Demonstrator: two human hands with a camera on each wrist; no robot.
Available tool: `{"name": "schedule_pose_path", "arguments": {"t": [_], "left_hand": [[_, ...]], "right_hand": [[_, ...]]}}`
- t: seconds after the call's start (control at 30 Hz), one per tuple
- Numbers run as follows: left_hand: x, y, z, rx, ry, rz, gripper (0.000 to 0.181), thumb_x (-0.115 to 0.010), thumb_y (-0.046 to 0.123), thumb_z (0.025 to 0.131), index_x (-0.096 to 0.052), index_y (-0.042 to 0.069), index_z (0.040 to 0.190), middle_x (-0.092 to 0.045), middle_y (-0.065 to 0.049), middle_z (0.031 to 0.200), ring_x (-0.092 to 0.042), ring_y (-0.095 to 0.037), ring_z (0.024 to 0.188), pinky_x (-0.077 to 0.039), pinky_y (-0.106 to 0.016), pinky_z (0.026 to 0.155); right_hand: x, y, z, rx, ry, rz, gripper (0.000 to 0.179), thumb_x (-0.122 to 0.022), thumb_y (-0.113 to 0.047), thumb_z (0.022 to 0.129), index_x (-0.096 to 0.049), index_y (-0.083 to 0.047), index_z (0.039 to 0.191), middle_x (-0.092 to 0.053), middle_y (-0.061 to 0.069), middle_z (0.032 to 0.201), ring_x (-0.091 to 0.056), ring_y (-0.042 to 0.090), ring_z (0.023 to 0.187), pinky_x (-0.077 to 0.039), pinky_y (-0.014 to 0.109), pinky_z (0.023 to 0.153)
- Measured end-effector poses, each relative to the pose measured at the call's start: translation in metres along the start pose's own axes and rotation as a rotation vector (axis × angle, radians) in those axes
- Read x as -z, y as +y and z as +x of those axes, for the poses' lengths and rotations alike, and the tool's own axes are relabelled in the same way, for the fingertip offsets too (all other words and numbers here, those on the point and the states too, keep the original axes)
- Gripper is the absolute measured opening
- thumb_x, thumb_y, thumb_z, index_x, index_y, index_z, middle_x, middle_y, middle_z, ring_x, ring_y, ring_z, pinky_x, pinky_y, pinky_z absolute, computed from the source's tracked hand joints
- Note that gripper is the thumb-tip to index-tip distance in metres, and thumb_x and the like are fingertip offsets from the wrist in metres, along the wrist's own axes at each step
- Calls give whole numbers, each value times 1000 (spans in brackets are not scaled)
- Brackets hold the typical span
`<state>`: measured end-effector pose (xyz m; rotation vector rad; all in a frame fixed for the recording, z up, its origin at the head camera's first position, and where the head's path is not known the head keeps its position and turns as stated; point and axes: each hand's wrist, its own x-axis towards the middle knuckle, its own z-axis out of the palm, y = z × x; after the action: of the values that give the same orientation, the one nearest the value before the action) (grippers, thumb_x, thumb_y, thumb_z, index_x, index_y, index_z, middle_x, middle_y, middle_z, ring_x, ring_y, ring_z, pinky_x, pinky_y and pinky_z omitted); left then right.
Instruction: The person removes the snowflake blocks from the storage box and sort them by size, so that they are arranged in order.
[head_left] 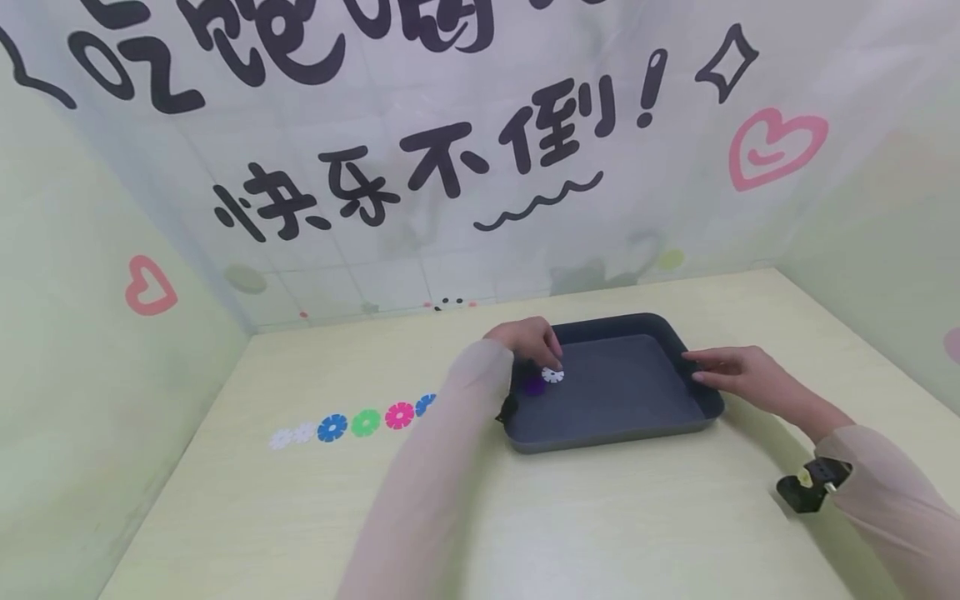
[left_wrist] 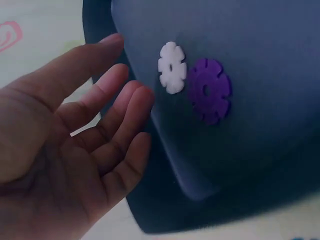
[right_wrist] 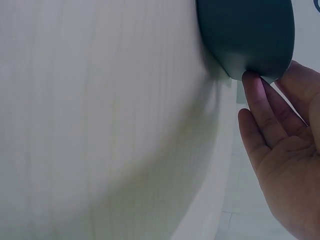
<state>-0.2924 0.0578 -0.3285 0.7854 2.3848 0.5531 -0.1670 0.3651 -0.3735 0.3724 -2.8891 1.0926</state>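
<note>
A dark grey tray (head_left: 615, 392) lies on the table. On its floor, at the left end, are a white notched plastic disc (left_wrist: 172, 68) and a purple notched disc (left_wrist: 209, 91), side by side. My left hand (head_left: 528, 340) is over the tray's left end, near the white disc. In the left wrist view the loosely bent fingers (left_wrist: 137, 112) and thumb stand apart, with nothing between them. At the tray's right end my right hand (head_left: 742, 379) pinches the rim, fingers (right_wrist: 260, 102) against the outer wall and thumb partly hidden behind it.
Left of the tray, a row of notched discs lies on the table (head_left: 300, 517): white discs (head_left: 303, 431), a blue disc (head_left: 332, 427), a green disc (head_left: 366, 422), a pink disc (head_left: 400, 415) and another blue disc (head_left: 424, 406), partly behind the left sleeve. A printed wall (head_left: 420, 258) stands behind.
</note>
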Motion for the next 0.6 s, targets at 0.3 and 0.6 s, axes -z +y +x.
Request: {"name": "schedule_pose_path", "arguments": {"t": [0.3, 0.6], "left_hand": [[-12, 1, 13, 107, 50, 34, 25, -76, 16, 75, -65, 11, 97, -62, 3, 87, -56, -10, 79, -44, -24, 70], [-18, 0, 17, 122, 82, 69, 26, -78, 12, 72, -66, 10, 95, -60, 2, 93, -53, -10, 83, -44, -23, 74]], "right_hand": [[1, 0, 0, -10, 3, -3, 40, -62, -15, 88, -55, 8, 120, -56, 29, 114, -55, -5, 87, -48, 22, 71], [-1, 0, 0, -7, 2, 3, 40, -62, -14, 88, -54, 8, 120, -55, 30, 114, -62, 19, 94, -49, 22, 70]]}}
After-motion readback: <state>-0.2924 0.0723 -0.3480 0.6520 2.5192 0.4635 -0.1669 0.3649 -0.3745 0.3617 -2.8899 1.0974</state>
